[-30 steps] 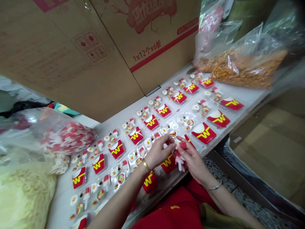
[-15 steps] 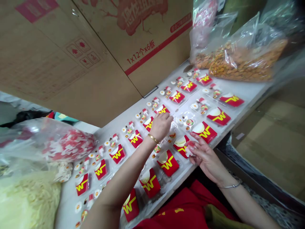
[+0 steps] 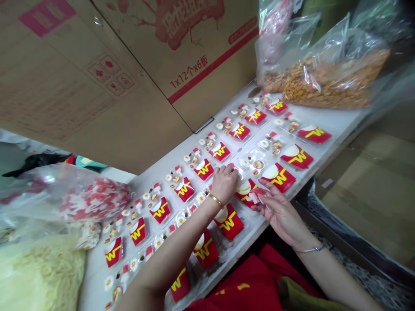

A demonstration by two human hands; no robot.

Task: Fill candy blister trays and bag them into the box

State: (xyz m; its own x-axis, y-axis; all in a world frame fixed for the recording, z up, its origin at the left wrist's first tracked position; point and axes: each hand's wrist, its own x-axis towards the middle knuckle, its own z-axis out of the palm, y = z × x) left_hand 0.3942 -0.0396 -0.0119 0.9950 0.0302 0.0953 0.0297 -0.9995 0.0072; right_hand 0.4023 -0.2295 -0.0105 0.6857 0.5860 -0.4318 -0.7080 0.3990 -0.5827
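Note:
My left hand (image 3: pixel 225 183), with a gold bracelet at the wrist, is pressed down over a clear moulded tray in the near row. Its fingers are pinched, and a bit of red shows at the fingertips, seemingly a small red-and-white piece. Above a red pouch-shaped pack (image 3: pixel 245 192) with a yellow W, my right hand (image 3: pixel 280 214) is closed on several small red-and-white pieces (image 3: pixel 256 196). Right of the left hand, a clear tray (image 3: pixel 252 163) holds an egg-like piece and a round colourful piece. My left forearm covers part of the near row.
Two rows of red packs and small trays run along the white table (image 3: pixel 348 119). A large cardboard box (image 3: pixel 139 108) stands behind them. Bags of red-and-white pieces (image 3: pixel 97 196) and pale yellow pieces (image 3: pixel 48 272) lie left; a bag of orange pieces (image 3: pixel 327 82) lies at the far right.
My left hand has moved slightly down and right, from beside the far row to the near-row tray. My right hand has shifted slightly, still holding the red-and-white pieces.

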